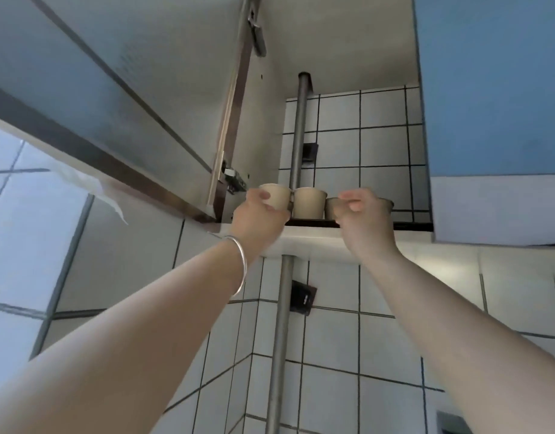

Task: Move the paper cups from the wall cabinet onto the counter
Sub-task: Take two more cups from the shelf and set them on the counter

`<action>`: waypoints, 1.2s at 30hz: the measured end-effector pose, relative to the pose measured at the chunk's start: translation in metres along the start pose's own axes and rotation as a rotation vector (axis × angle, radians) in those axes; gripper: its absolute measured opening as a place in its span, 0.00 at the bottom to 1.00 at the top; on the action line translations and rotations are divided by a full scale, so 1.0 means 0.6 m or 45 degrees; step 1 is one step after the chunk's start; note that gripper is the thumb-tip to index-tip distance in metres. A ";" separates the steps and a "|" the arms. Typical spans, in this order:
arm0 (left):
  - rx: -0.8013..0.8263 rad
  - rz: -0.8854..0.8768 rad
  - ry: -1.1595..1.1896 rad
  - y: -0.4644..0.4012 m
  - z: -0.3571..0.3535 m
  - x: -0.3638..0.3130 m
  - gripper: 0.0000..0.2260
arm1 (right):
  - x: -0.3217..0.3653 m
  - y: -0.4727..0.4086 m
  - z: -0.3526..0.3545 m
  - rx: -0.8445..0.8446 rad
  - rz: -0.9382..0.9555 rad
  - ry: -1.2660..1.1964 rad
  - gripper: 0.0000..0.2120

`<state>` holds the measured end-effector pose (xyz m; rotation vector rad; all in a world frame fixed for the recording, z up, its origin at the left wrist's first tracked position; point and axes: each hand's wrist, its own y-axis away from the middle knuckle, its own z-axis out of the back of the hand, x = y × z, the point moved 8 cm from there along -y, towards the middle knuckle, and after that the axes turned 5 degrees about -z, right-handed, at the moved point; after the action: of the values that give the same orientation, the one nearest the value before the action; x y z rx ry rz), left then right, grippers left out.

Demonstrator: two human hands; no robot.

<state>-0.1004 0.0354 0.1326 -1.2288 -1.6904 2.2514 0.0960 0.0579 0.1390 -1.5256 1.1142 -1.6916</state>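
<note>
Three beige paper cups stand in a row on the bottom shelf (310, 223) of the open wall cabinet above me. My left hand (257, 214), with a silver bangle on the wrist, is wrapped around the left cup (277, 195). The middle cup (309, 203) stands free between my hands. My right hand (362, 214) has its fingers curled around the right cup (332, 206), which it mostly hides. Both arms reach up from below.
The cabinet's glass door (113, 98) is swung open at the left, its hinge (234, 180) close to my left hand. A vertical metal pipe (298, 136) runs through the cabinet behind the cups. A blue closed door (495, 89) is at the right. White tiled wall lies below.
</note>
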 end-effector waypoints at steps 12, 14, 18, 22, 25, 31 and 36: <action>0.066 0.079 -0.183 -0.156 -0.054 0.046 0.44 | -0.049 -0.137 -0.087 0.236 -0.228 0.809 0.14; 0.103 0.138 -0.194 -0.162 -0.061 0.054 0.43 | -0.057 -0.144 -0.097 0.368 -0.307 0.886 0.16; 0.070 0.166 -0.177 -0.172 -0.068 0.056 0.40 | -0.071 -0.157 -0.109 0.490 -0.422 0.790 0.19; 0.003 0.141 -0.097 -0.171 -0.073 0.059 0.41 | -0.083 -0.163 -0.125 0.489 -0.493 0.487 0.17; -0.058 0.059 -0.066 -0.171 -0.065 0.042 0.37 | -0.086 -0.168 -0.126 0.454 -0.508 0.296 0.16; -0.136 -0.131 0.169 -0.166 -0.026 -0.040 0.31 | -0.042 -0.175 -0.100 0.394 -0.451 -0.331 0.28; -0.123 -0.089 0.325 -0.111 -0.003 -0.081 0.32 | -0.011 -0.119 -0.089 0.425 -0.520 -0.688 0.24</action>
<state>-0.0922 0.0391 0.2148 -1.3850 -1.7307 1.8994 0.0517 0.1072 0.1989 -1.9042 0.2406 -1.4687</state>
